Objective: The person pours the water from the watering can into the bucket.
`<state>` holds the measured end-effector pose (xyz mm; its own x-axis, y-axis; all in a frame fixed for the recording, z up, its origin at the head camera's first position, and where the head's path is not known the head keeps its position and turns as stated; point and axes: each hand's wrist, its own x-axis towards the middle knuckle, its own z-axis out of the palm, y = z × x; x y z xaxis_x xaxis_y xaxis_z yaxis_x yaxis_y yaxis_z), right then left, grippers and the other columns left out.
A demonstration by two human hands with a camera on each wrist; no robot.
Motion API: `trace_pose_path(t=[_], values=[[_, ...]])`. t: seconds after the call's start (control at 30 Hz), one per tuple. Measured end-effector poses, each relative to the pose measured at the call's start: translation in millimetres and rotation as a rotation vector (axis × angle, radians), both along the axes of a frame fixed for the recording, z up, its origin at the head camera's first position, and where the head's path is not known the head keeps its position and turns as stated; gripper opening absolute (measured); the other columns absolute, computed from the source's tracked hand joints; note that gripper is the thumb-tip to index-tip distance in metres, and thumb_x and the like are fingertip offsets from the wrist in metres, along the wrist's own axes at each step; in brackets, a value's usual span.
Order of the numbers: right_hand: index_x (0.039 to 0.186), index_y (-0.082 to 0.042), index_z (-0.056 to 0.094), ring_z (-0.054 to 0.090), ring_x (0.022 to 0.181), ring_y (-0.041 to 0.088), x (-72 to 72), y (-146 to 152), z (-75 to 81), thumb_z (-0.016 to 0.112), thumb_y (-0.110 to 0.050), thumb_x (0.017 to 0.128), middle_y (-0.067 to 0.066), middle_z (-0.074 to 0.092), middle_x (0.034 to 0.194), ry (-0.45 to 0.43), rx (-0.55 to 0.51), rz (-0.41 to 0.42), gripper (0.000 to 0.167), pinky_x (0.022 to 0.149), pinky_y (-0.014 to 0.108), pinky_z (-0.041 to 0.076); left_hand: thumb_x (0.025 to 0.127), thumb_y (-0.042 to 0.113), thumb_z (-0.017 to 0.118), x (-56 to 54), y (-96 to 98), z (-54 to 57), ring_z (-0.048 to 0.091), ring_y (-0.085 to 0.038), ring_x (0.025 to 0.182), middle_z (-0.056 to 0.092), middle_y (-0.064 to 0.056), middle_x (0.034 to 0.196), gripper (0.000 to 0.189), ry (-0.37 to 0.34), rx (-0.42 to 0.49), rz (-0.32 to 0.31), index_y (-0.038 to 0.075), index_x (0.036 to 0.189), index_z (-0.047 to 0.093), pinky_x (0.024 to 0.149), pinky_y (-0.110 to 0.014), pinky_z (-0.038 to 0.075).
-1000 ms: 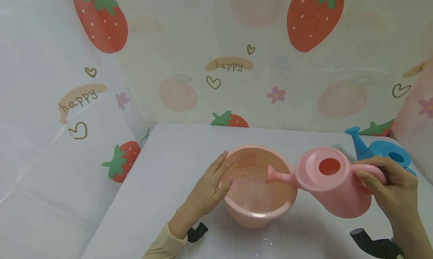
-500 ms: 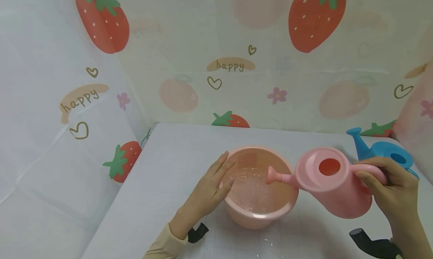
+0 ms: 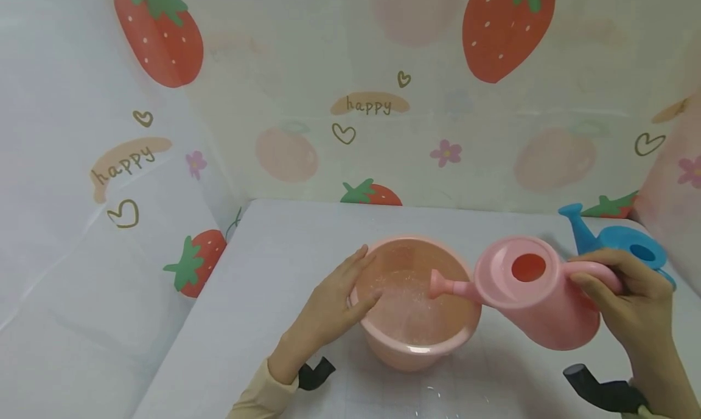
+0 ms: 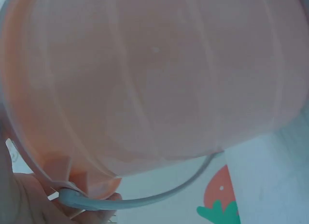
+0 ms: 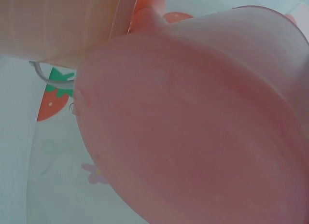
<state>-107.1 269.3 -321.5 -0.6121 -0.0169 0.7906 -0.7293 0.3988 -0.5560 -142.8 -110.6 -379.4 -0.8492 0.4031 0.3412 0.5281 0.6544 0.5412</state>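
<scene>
My right hand (image 3: 630, 297) grips the handle of a pink watering can (image 3: 547, 315) in the head view. The can tilts left, with its spout head over a pink bucket (image 3: 416, 349). Water (image 3: 405, 309) lies rippled inside the bucket. On the bucket's left rim rests my left hand (image 3: 328, 303), fingers extended and thumb over the opening. The left wrist view is mostly filled by the bucket's ribbed wall (image 4: 159, 79), with its grey carrying handle (image 4: 145, 201) below. From the right wrist, the can's base (image 5: 193, 132) covers most of the view.
A blue watering can (image 3: 624, 239) stands behind my right hand at the table's back right. Drops of water (image 3: 432, 391) lie on the white table (image 3: 263, 249) in front of the bucket. A strawberry-printed sheet (image 3: 296, 90) encloses the back and sides.
The left hand's fingers have shifted slightly on the bucket's rim. The pink can stays tilted over the bucket with little movement, and the water's ripples vary.
</scene>
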Motion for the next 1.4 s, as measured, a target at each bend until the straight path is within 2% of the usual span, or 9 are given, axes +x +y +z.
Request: trace_pose_path(t=[0.1,0.17,0.3,0.47,0.7,0.9,1.4], values=[[0.094,0.019,0.059,0.058,0.08,0.006,-1.1,0.1,1.3,0.067,0.005,0.08,-0.004,0.067,0.093,-0.002,0.001,0.001,0.022,0.074,0.009,0.048,0.09,0.061,0.041,-1.3,2.0,5.7,0.037,-0.017,0.133,0.028,0.008,0.15,0.06,-0.045,0.029,0.033,0.034,0.143,0.034,0.097,-0.048,0.042],[0.094,0.019,0.059,0.059,0.08,0.006,-1.8,0.0,1.8,0.067,0.005,0.08,-0.004,0.067,0.093,0.001,0.0,0.009,0.022,0.074,0.009,0.048,0.089,0.062,0.042,-3.1,3.8,8.1,0.039,-0.018,0.131,0.028,0.009,0.15,0.06,-0.049,0.033,0.042,0.034,0.142,0.035,0.096,-0.048,0.043],[0.094,0.02,0.059,0.059,0.08,0.006,-2.2,-0.6,2.9,0.067,0.005,0.08,-0.003,0.067,0.092,0.003,-0.004,0.021,0.021,0.074,0.009,0.048,0.088,0.064,0.042,-7.0,7.8,9.5,0.035,-0.017,0.134,0.027,0.009,0.151,0.063,-0.048,0.01,0.036,0.031,0.142,0.036,0.098,-0.049,0.041],[0.093,0.02,0.059,0.059,0.079,0.006,-1.7,-2.1,3.3,0.068,0.005,0.079,-0.003,0.067,0.091,0.007,-0.015,0.035,0.022,0.073,0.009,0.048,0.088,0.064,0.041,-9.7,10.2,10.4,0.031,-0.016,0.136,0.026,0.008,0.151,0.065,-0.088,-0.004,0.024,0.031,0.143,0.035,0.1,-0.049,0.038],[0.094,0.018,0.06,0.059,0.08,0.006,-1.5,-3.0,3.8,0.068,0.005,0.079,-0.003,0.067,0.092,-0.001,0.003,0.01,0.021,0.074,0.009,0.048,0.089,0.065,0.039,-11.1,9.5,8.4,0.026,-0.015,0.138,0.022,0.009,0.153,0.068,-0.12,-0.018,0.01,0.029,0.145,0.03,0.103,-0.049,0.035],[0.095,0.019,0.06,0.059,0.08,0.007,-1.7,-3.0,4.6,0.067,0.006,0.079,-0.002,0.067,0.092,-0.004,-0.002,0.02,0.022,0.074,0.009,0.048,0.09,0.063,0.038,-12.9,9.5,5.3,0.022,-0.013,0.14,0.019,0.01,0.153,0.067,-0.131,-0.028,-0.003,0.029,0.146,0.027,0.106,-0.047,0.032],[0.093,0.02,0.06,0.059,0.08,0.007,0.7,-5.5,7.0,0.068,0.007,0.078,-0.001,0.067,0.091,0.003,-0.025,0.056,0.022,0.074,0.01,0.048,0.093,0.058,0.038,-12.3,10.4,3.8,0.022,-0.016,0.14,0.016,0.007,0.155,0.061,-0.128,0.007,-0.021,0.027,0.145,0.031,0.106,-0.047,0.032]])
